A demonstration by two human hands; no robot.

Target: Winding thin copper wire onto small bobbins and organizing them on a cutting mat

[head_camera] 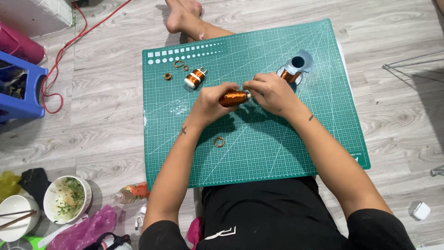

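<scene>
My left hand [210, 103] grips a spool of copper wire [233, 98] over the green cutting mat [259, 153]. My right hand [272, 91] pinches the spool's right end, fingers closed on it. Just behind my right hand lies a larger grey-flanged spool of copper wire [295, 68]. To the left on the mat rests a small white spool with copper wire [195, 77]. Small copper wire coils lie near it [179, 64], [167, 76], and one ring coil [219, 141] sits near my left forearm.
A bare foot [184, 16] rests at the mat's far edge. A blue stool [21, 88] and red cable [60, 55] are at the left. Bowls with chopsticks [64, 199], a bottle [130, 193] and a pink bag [88, 229] lie at the lower left. A small white box [421, 210] is at the right.
</scene>
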